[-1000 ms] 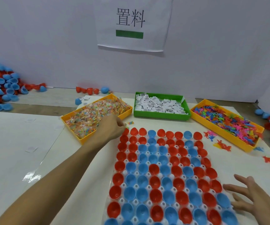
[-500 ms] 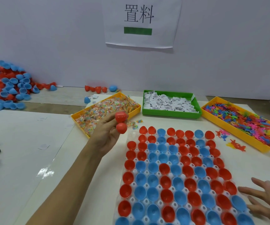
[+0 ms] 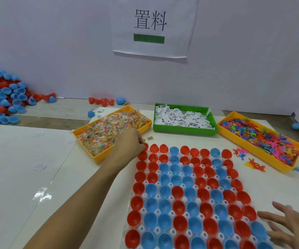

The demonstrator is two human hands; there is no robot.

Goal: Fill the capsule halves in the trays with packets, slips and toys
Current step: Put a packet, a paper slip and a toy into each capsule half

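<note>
Down went the left hand (image 3: 127,147) to the tray's (image 3: 163,212) upper left corner, fingers curled on a red capsule half (image 3: 146,146). Right hand (image 3: 292,225) rests spread, lower right. A careless push could tip the neighbouring halves over.

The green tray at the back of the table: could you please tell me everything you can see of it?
The green tray is a shallow rectangular bin, apparently plastic, with low upright walls. It sits flat on the table between two yellow trays, beyond the capsule grid, apart from both. It holds a loose heap of small white printed paper slips. Neither hand touches it.
</note>
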